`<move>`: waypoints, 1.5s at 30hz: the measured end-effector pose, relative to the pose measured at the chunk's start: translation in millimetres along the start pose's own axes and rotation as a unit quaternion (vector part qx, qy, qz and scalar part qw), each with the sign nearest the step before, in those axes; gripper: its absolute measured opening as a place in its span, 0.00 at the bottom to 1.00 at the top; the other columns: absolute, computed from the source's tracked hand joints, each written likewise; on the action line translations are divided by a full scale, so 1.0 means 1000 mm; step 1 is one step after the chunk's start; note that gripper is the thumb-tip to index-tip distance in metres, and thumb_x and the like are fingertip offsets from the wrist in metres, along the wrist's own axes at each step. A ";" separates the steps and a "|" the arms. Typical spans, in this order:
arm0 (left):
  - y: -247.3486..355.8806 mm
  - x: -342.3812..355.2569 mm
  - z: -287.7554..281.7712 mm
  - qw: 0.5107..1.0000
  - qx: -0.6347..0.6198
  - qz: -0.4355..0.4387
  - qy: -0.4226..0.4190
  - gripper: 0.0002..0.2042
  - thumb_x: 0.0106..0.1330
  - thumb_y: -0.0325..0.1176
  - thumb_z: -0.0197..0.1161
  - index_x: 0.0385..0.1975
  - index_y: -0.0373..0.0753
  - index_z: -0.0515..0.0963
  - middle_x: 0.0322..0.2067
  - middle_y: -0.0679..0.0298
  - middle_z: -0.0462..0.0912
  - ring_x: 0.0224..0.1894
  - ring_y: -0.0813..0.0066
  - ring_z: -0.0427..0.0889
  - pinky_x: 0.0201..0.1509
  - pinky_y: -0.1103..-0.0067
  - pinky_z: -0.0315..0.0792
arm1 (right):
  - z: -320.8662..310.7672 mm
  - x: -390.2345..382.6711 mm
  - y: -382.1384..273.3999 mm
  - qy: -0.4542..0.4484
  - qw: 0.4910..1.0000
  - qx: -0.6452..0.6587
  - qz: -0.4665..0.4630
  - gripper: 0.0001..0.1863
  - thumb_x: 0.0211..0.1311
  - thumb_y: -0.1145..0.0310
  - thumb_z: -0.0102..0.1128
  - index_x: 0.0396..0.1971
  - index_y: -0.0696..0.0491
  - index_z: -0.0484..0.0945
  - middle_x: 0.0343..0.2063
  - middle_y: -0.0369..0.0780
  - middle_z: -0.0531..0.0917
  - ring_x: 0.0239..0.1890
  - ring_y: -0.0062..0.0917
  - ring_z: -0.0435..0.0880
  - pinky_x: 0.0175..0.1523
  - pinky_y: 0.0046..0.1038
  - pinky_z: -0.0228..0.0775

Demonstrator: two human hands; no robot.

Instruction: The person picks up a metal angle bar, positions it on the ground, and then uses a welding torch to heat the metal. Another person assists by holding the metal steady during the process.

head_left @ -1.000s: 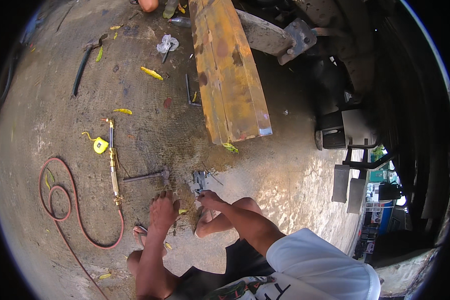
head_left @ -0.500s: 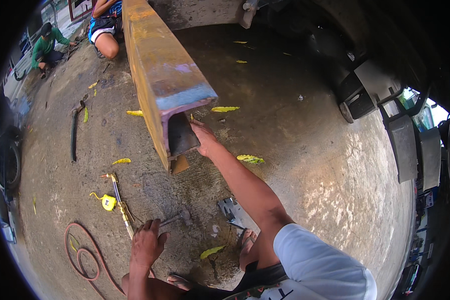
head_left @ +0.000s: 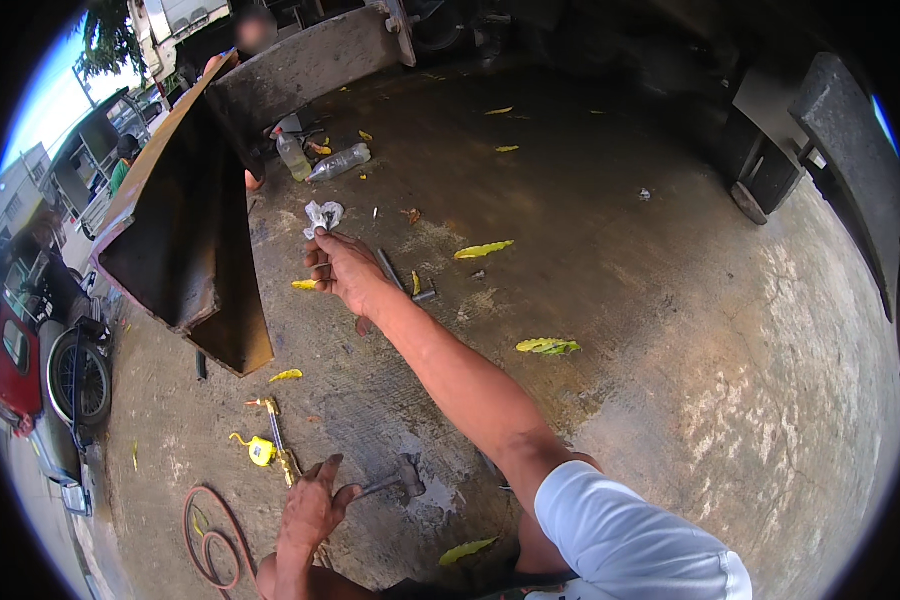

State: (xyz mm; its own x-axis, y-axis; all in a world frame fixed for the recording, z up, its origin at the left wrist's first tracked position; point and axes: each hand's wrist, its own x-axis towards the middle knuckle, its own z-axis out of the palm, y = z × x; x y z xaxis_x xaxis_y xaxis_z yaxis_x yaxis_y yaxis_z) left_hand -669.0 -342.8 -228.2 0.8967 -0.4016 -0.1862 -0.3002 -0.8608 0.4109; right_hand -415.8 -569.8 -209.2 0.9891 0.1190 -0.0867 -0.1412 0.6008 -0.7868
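A long rusty steel beam [head_left: 182,235] with a channel-shaped end tilts at the upper left, its hollow side facing me. My right hand [head_left: 348,272] reaches forward to the right of the beam, apart from it, with fingers loosely bent and parted. Just beyond its fingertips lies a crumpled white plastic piece [head_left: 323,216]. Low in the view, my left hand [head_left: 313,505] is closed around the handle of a hammer [head_left: 407,480], whose head rests at or near the floor. Beside that hand are a brass cutting torch [head_left: 278,432] and a yellow tape measure [head_left: 261,451].
A reddish hose [head_left: 192,540] coils at lower left. Beyond my right wrist lies a dark-handled tool [head_left: 390,270]. Plastic bottles [head_left: 338,163] lie near a heavy metal plate [head_left: 300,72]. A person is partly hidden behind the beam. A wheeled vehicle [head_left: 78,378] stands at left.
My right hand has let go of the beam's end. The beam has turned over toward the left, exposing its hollow side. My left hand stays on the hammer; the view has shifted.
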 end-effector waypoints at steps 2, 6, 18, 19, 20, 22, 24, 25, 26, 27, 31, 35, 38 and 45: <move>0.005 0.001 0.002 1.000 0.005 -0.013 0.007 0.29 0.64 0.43 0.70 0.62 0.37 0.72 0.48 0.42 0.82 0.49 0.39 0.82 0.53 0.58 0.77 | 0.006 -0.002 -0.004 -0.048 0.998 -0.031 -0.001 0.19 0.76 0.48 0.52 0.44 0.50 0.78 0.34 0.33 0.83 0.32 0.19 0.81 0.37 0.26 0.73; 0.009 0.002 0.003 0.999 -0.005 -0.023 0.038 0.31 0.63 0.41 0.72 0.64 0.37 0.70 0.50 0.41 0.82 0.51 0.40 0.81 0.56 0.59 0.76 | 0.014 -0.008 -0.007 -0.113 0.992 -0.046 0.014 0.26 0.77 0.42 0.46 0.51 0.50 0.77 0.40 0.34 0.84 0.35 0.20 0.81 0.40 0.26 0.73; 0.042 0.024 -0.062 0.876 -0.306 0.038 0.371 0.59 0.54 0.77 0.60 0.78 0.44 0.47 0.72 0.48 0.57 0.68 0.53 0.68 0.66 0.59 0.68 | 0.043 -0.034 -0.018 -0.211 0.974 -0.080 0.014 0.41 0.71 0.29 0.39 0.63 0.50 0.74 0.58 0.37 0.80 0.49 0.24 0.78 0.50 0.31 0.73; 0.045 0.032 -0.074 0.858 -0.310 0.057 0.404 0.61 0.52 0.81 0.57 0.79 0.45 0.44 0.74 0.47 0.54 0.70 0.51 0.66 0.67 0.57 0.68 | 0.041 -0.035 -0.024 -0.220 0.971 -0.095 0.006 0.41 0.71 0.29 0.39 0.64 0.50 0.74 0.58 0.38 0.79 0.49 0.24 0.78 0.51 0.31 0.73; 0.049 0.039 -0.086 0.844 -0.320 0.076 0.425 0.61 0.52 0.81 0.56 0.79 0.47 0.43 0.75 0.47 0.50 0.73 0.49 0.60 0.70 0.56 0.64 | 0.039 -0.042 -0.022 -0.227 0.968 -0.105 0.009 0.41 0.71 0.29 0.39 0.64 0.50 0.73 0.58 0.39 0.79 0.50 0.24 0.78 0.51 0.32 0.73; 0.058 0.053 -0.105 0.814 -0.325 0.112 0.467 0.62 0.52 0.81 0.57 0.79 0.47 0.41 0.77 0.46 0.45 0.77 0.48 0.52 0.74 0.55 0.58 | 0.040 -0.049 -0.020 -0.247 0.962 -0.117 0.007 0.43 0.71 0.29 0.38 0.68 0.52 0.70 0.60 0.41 0.78 0.50 0.26 0.78 0.52 0.33 0.72; 0.064 0.070 -0.113 0.792 -0.326 0.146 0.496 0.62 0.52 0.80 0.59 0.79 0.46 0.42 0.77 0.46 0.44 0.79 0.49 0.46 0.76 0.56 0.52 | 0.038 -0.052 -0.018 -0.236 0.964 -0.124 0.009 0.42 0.71 0.29 0.38 0.67 0.50 0.71 0.59 0.40 0.79 0.52 0.27 0.78 0.51 0.32 0.73; 0.070 0.074 -0.119 0.796 -0.308 0.148 0.499 0.62 0.52 0.79 0.60 0.79 0.44 0.42 0.77 0.46 0.44 0.79 0.50 0.45 0.77 0.57 0.50 | 0.041 -0.053 -0.019 -0.234 0.964 -0.125 0.008 0.42 0.71 0.29 0.37 0.66 0.50 0.71 0.59 0.40 0.79 0.52 0.28 0.78 0.50 0.32 0.74; 0.077 0.076 -0.122 0.800 -0.290 0.148 0.503 0.62 0.52 0.78 0.61 0.79 0.43 0.42 0.77 0.46 0.43 0.79 0.52 0.44 0.78 0.58 0.49 | 0.044 -0.054 -0.019 -0.242 0.963 -0.120 0.007 0.41 0.72 0.30 0.37 0.66 0.50 0.71 0.59 0.40 0.79 0.52 0.28 0.78 0.50 0.32 0.74; 0.081 0.077 -0.125 0.804 -0.272 0.148 0.508 0.62 0.53 0.77 0.62 0.79 0.42 0.42 0.77 0.46 0.42 0.80 0.53 0.42 0.78 0.58 0.47 | 0.050 -0.056 -0.020 -0.251 0.961 -0.117 0.005 0.41 0.72 0.30 0.37 0.66 0.49 0.71 0.59 0.40 0.79 0.52 0.27 0.78 0.50 0.31 0.73; 0.104 0.083 -0.133 0.808 -0.297 0.099 0.500 0.51 0.54 0.59 0.75 0.72 0.35 0.59 0.65 0.54 0.70 0.68 0.60 0.68 0.74 0.64 0.58 | 0.072 -0.072 -0.023 -0.270 0.958 -0.098 0.008 0.38 0.73 0.32 0.37 0.65 0.48 0.72 0.59 0.39 0.79 0.52 0.26 0.78 0.49 0.30 0.72; 0.115 0.088 -0.139 0.815 -0.296 0.050 0.496 0.30 0.59 0.49 0.75 0.55 0.35 0.78 0.46 0.60 0.84 0.45 0.69 0.81 0.52 0.70 0.73 | 0.079 -0.076 -0.020 -0.245 0.968 -0.058 0.023 0.35 0.74 0.34 0.40 0.62 0.47 0.74 0.55 0.38 0.80 0.50 0.25 0.79 0.46 0.30 0.73; 0.109 0.091 -0.138 0.820 -0.268 0.029 0.504 0.20 0.66 0.44 0.70 0.49 0.33 0.82 0.38 0.62 0.86 0.37 0.76 0.79 0.41 0.77 0.72 | 0.077 -0.079 -0.027 -0.215 0.974 -0.063 0.019 0.29 0.75 0.39 0.45 0.58 0.47 0.77 0.47 0.35 0.82 0.44 0.21 0.80 0.44 0.29 0.73; 0.118 0.077 -0.141 0.856 -0.245 0.026 0.455 0.16 0.68 0.42 0.69 0.44 0.34 0.84 0.35 0.66 0.86 0.36 0.80 0.78 0.41 0.79 0.72 | 0.077 -0.079 -0.031 -0.181 0.983 -0.036 0.009 0.24 0.74 0.45 0.52 0.56 0.48 0.77 0.42 0.33 0.81 0.40 0.20 0.81 0.40 0.27 0.74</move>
State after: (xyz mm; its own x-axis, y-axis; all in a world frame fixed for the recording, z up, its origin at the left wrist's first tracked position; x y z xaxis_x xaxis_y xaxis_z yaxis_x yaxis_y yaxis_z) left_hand -589.9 -431.7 -68.4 0.8353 0.1653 0.5243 -0.3754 -0.5253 0.7637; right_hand -493.1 -536.8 -130.4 0.9053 0.4099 0.1116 -0.1427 0.5408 -0.8289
